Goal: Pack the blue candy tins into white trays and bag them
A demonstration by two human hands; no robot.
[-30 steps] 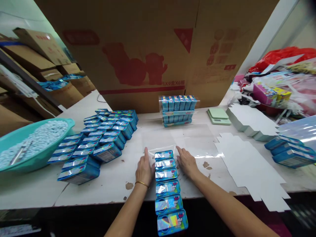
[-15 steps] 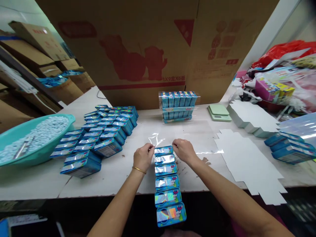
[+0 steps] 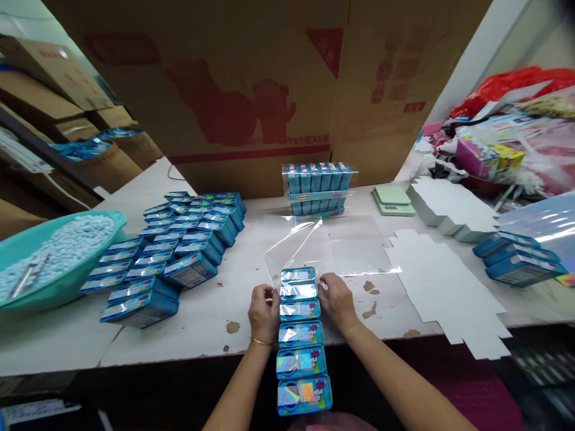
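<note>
A row of several blue tins point(image 3: 300, 334) with shiny labels runs toward me, its near end past the table edge. My left hand point(image 3: 264, 314), with a gold bracelet at the wrist, is beside the left of the row near its far end, fingers curled and pinched. Opposite it, my right hand point(image 3: 338, 301) has its fingertips closed at the row's right side. Whatever the fingertips pinch is too small to make out. Just beyond the row, clear plastic film point(image 3: 354, 242) is spread on the white table point(image 3: 197, 326).
Many blue tins point(image 3: 193, 239) stand grouped at left, by a teal basin point(image 3: 67, 293) of pale blue pieces. A wrapped tin pack point(image 3: 318, 187) stands before a big carton point(image 3: 251, 161). At right are a green scale point(image 3: 392, 197), white cut card point(image 3: 442, 287) and three tins point(image 3: 523, 263).
Both hands have drawn back toward me along the row's sides, from the farthest tin to about the second and third. More of the clear film now shows beyond the row.
</note>
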